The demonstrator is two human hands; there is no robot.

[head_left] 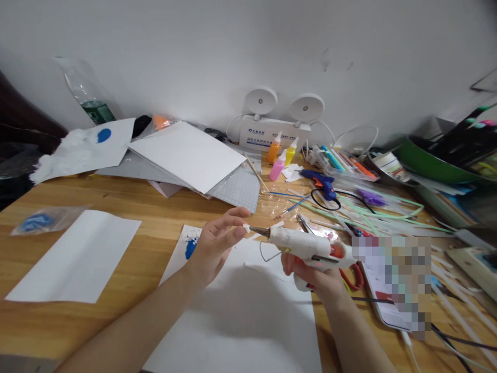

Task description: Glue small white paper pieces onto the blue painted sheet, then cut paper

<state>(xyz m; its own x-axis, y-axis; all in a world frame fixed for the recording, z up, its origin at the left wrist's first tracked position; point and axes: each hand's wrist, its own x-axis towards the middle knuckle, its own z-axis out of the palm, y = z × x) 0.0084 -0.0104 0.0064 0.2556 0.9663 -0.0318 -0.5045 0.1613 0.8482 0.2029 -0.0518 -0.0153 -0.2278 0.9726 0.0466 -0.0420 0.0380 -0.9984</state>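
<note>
My right hand (310, 272) is wrapped round the handle of a white hot glue gun (303, 242), its metal nozzle pointing left. Between the thumb and fingers of my left hand (217, 241) is a small white piece (246, 228), pinched right at the nozzle tip. What the piece is made of is too small to tell. Both hands are above a large white sheet of paper (240, 331) on the wooden table. Near its upper left corner the sheet carries a blue patch (190, 248) with white bits beside it, partly hidden by my left hand.
A folded white paper (77, 259) and a bag of blue material (37, 223) lie left. Behind are white boards (190, 155), small bottles (277, 166) and a blue glue gun (320, 181). A phone (382, 290), cables and strips crowd the right.
</note>
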